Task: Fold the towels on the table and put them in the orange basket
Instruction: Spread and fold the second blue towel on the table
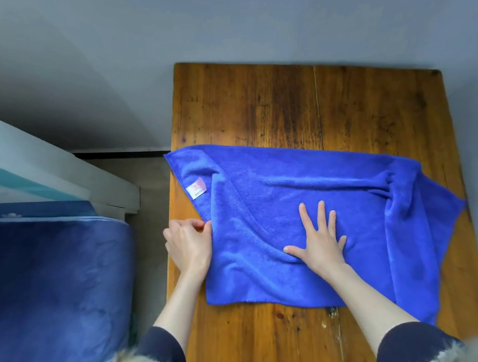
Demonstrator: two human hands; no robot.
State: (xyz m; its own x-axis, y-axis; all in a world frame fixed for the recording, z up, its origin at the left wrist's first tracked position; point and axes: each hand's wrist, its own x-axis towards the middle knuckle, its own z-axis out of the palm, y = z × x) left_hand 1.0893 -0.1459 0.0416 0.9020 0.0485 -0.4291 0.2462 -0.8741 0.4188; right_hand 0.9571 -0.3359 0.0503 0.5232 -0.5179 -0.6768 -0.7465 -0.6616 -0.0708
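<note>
Towel, blue microfibre, spread on brown wooden desk.
Left hand pinches its left edge; right hand presses flat, fingers splayed.

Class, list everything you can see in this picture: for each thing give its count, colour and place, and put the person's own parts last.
towel: one, blue, spread rumpled across the table, right end hanging over the edge
label: one, pink and white, at the towel's left edge
table: one, brown wood, centre and right
blanket: one, dark blue, left of the table
left hand: one, pinching the towel's left edge
right hand: one, pressed flat on the towel's middle
sleeves: two, dark, bottom
</note>
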